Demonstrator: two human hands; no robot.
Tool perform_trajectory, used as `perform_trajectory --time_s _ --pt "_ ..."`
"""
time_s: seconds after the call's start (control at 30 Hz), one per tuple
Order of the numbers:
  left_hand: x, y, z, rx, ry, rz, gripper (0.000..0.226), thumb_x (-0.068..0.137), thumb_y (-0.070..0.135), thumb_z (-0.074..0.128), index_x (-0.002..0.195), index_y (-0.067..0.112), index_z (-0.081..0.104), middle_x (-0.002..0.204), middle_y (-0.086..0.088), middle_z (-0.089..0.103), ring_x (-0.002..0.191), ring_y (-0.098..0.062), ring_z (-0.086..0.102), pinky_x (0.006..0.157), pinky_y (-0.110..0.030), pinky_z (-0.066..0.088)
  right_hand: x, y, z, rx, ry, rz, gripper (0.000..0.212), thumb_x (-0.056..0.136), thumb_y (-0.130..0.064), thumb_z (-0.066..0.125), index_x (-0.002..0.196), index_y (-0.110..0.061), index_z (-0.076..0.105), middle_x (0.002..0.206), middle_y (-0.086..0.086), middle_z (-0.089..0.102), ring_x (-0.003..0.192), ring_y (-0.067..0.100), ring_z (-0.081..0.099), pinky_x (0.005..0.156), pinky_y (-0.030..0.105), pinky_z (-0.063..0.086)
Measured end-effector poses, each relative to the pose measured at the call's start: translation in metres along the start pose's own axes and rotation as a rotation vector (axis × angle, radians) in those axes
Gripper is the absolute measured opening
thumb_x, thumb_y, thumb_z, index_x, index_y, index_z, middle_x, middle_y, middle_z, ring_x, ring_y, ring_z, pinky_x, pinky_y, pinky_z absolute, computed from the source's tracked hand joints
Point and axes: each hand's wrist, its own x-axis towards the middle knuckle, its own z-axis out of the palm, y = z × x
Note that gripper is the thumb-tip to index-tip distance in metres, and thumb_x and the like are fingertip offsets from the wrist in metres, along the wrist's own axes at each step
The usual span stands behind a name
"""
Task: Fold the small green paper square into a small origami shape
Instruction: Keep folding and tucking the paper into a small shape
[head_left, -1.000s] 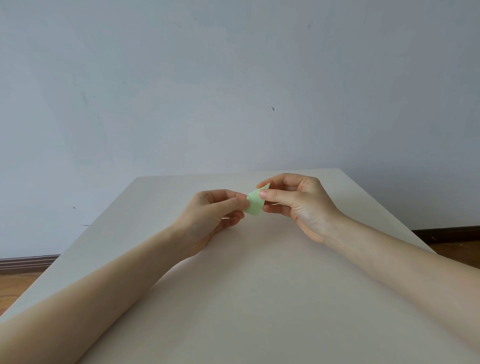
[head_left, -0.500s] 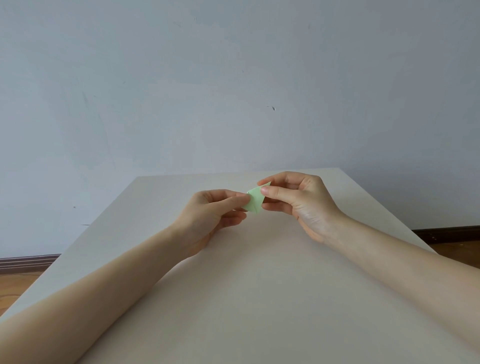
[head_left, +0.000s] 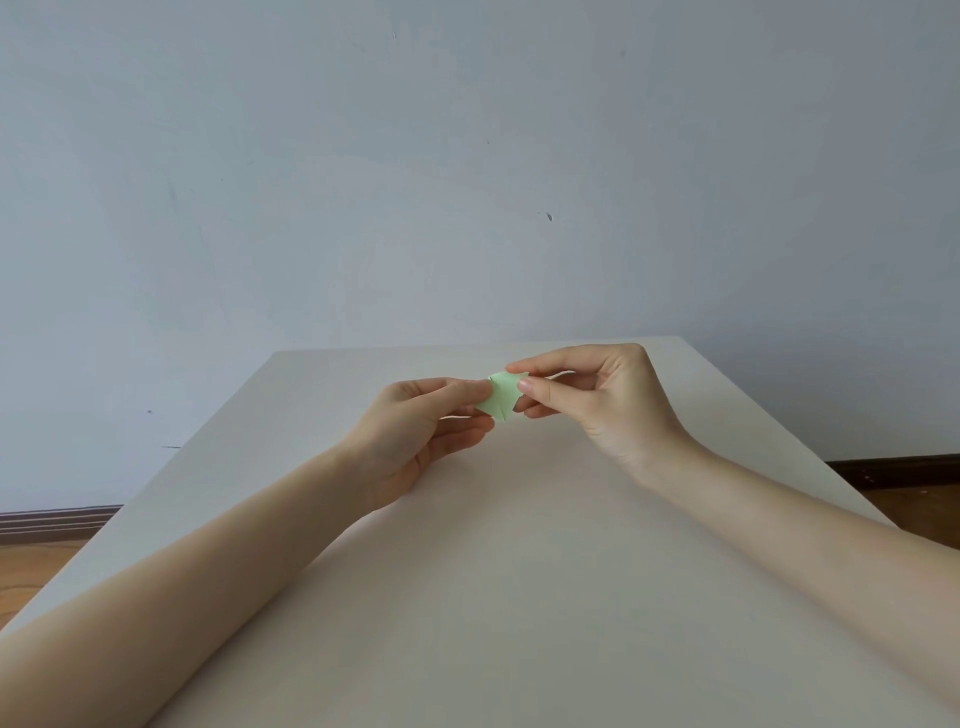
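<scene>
A small pale green folded paper (head_left: 500, 396) hangs in the air just above the far half of the white table (head_left: 519, 597), showing several creases and a pointed lower corner. My left hand (head_left: 415, 431) pinches its left edge between thumb and fingers. My right hand (head_left: 597, 400) pinches its right and top edge, thumb in front and index finger over the upper corner. Fingers hide part of the paper on both sides.
The table runs back to a plain grey-blue wall (head_left: 467, 182). Wooden floor (head_left: 31, 566) and a dark skirting board (head_left: 898, 467) show past the table's left and right edges. Both forearms lie across the near part of the tabletop.
The paper has turned a little between my fingers and now shows a broader creased face. My right hand's fingers have shifted upward on its top corner. Both hands stay at the same spot.
</scene>
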Motion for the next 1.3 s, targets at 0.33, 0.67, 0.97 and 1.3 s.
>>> perform_trajectory --time_s 0.33,0.67,0.97,1.3 --pt "-0.0004 -0.0004 -0.0022 -0.048 -0.015 0.011 0.015 0.086 0.011 0.060 0.089 -0.001 0.069 0.078 -0.006 0.069 0.056 -0.006 0.063 0.059 -0.013 0.054 -0.0030 0.0041 0.0034 -0.068 -0.068 -0.031 0.020 0.081 -0.001 0.067 0.088 -0.018 0.075 0.087 0.011 0.075 0.076 0.019 0.072 0.082 0.035 0.057" --pt "-0.0015 -0.0013 -0.0003 0.005 -0.010 0.052 0.011 0.085 0.009 0.062 0.079 0.002 0.066 0.067 -0.001 0.070 0.056 -0.007 0.063 0.058 -0.013 0.052 0.0002 0.0016 0.0031 0.191 -0.084 0.163 0.010 0.079 -0.006 0.069 0.085 0.000 0.073 0.088 0.016 0.072 0.080 0.020 0.068 0.076 0.033 0.058" --pt "-0.0010 -0.0026 0.0004 0.011 -0.032 0.068 0.008 0.083 0.009 0.064 0.080 0.003 0.068 0.072 -0.003 0.072 0.060 -0.006 0.065 0.061 -0.014 0.053 0.0024 0.0018 0.0002 0.281 -0.108 0.302 0.007 0.076 0.003 0.069 0.078 -0.003 0.066 0.078 0.009 0.067 0.075 0.020 0.066 0.070 0.029 0.057" --pt "-0.0007 -0.0031 -0.0013 0.021 -0.043 0.121 0.006 0.082 0.008 0.064 0.078 0.008 0.069 0.075 0.000 0.072 0.066 -0.007 0.066 0.066 -0.015 0.054 0.0038 0.0010 -0.0005 0.465 -0.205 0.503 0.016 0.079 0.002 0.066 0.095 -0.002 0.064 0.088 0.012 0.070 0.075 0.021 0.069 0.068 0.027 0.057"
